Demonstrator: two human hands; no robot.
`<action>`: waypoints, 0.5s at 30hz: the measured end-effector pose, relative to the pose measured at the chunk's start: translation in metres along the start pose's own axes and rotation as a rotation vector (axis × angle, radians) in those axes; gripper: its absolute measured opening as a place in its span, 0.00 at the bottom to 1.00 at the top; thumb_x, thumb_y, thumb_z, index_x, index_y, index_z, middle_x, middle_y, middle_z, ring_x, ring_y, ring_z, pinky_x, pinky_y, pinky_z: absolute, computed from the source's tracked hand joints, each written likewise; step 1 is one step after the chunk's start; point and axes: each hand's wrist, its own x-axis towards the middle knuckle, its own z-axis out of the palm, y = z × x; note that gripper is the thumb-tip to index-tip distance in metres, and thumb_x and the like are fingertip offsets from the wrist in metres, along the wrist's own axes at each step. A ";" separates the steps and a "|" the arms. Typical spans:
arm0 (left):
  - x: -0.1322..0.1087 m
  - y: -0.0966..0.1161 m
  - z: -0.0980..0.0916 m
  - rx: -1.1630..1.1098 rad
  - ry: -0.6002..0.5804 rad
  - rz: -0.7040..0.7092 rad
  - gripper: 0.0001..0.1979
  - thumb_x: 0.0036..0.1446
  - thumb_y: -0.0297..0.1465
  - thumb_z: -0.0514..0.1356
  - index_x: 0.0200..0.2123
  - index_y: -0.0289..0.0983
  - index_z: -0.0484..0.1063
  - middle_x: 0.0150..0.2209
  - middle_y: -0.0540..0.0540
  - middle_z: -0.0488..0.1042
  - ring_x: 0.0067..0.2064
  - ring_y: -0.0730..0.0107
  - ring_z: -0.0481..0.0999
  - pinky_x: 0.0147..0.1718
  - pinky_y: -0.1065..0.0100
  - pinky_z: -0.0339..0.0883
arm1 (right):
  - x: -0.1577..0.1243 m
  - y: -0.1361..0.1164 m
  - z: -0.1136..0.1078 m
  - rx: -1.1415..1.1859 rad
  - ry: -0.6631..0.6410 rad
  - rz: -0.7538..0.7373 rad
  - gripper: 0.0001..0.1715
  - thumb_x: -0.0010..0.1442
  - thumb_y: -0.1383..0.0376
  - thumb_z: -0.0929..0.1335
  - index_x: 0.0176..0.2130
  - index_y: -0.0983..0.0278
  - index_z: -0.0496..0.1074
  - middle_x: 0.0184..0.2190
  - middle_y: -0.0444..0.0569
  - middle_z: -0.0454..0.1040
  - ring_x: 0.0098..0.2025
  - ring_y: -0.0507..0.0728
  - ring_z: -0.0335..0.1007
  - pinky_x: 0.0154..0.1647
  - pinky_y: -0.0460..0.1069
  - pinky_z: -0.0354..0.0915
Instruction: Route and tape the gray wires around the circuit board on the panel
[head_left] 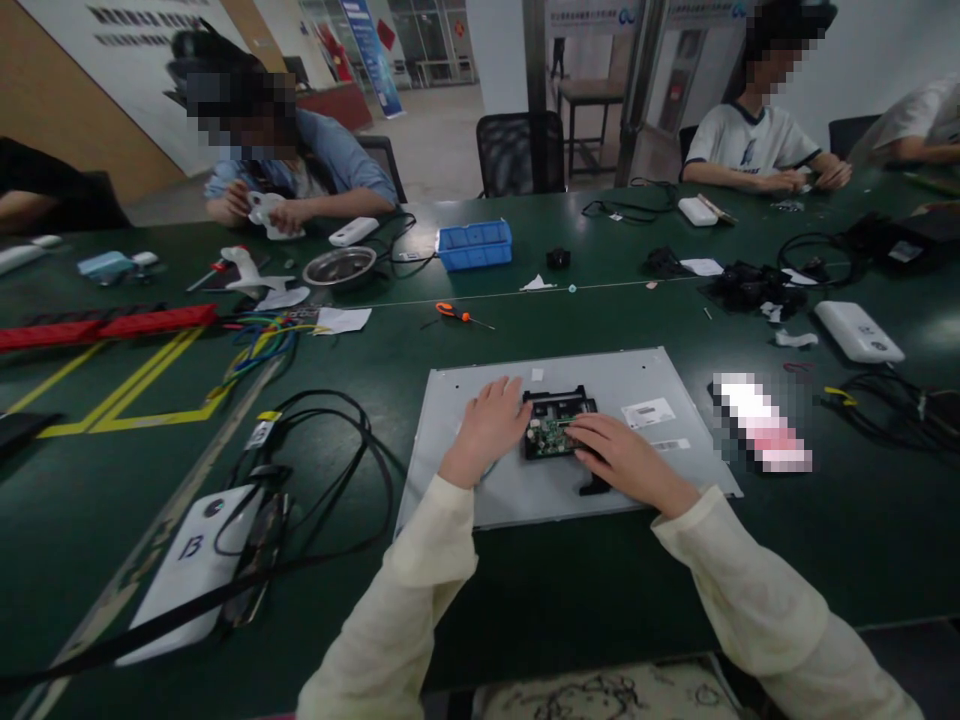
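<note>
A grey metal panel (480, 400) lies flat on the green table in front of me. A small green circuit board (551, 436) sits in a black frame near the panel's middle. My left hand (489, 425) rests flat on the panel just left of the board, fingers stretched out. My right hand (616, 455) lies over the board's right side, fingertips touching it; the fingers are together and partly curled. Both arms wear cream sleeves.
Black cables (330, 450) and a white device marked B (196, 560) lie at my left. An orange-handled tool (454, 313), a blue tray (474, 244) and a metal bowl (339, 266) sit farther back. Other people work across the table.
</note>
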 end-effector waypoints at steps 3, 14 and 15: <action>-0.026 -0.007 0.007 0.059 -0.059 -0.071 0.26 0.67 0.39 0.45 0.64 0.34 0.56 0.66 0.34 0.55 0.67 0.46 0.54 0.59 0.41 0.54 | -0.002 0.005 -0.004 -0.061 0.038 0.112 0.22 0.68 0.62 0.59 0.59 0.63 0.65 0.57 0.54 0.68 0.58 0.59 0.65 0.60 0.57 0.63; -0.055 -0.045 0.045 -0.096 -0.093 -0.120 0.28 0.69 0.42 0.36 0.68 0.42 0.46 0.69 0.46 0.48 0.70 0.64 0.45 0.65 0.49 0.41 | -0.015 0.038 -0.003 -0.385 0.102 0.468 0.22 0.64 0.63 0.61 0.56 0.66 0.67 0.55 0.60 0.68 0.57 0.66 0.61 0.54 0.59 0.62; -0.056 -0.047 0.045 -0.092 -0.084 -0.098 0.28 0.69 0.42 0.36 0.68 0.41 0.46 0.69 0.45 0.49 0.70 0.64 0.46 0.65 0.50 0.42 | -0.014 0.038 -0.005 -0.378 0.103 0.474 0.21 0.64 0.63 0.62 0.55 0.65 0.67 0.53 0.59 0.69 0.55 0.65 0.62 0.53 0.58 0.63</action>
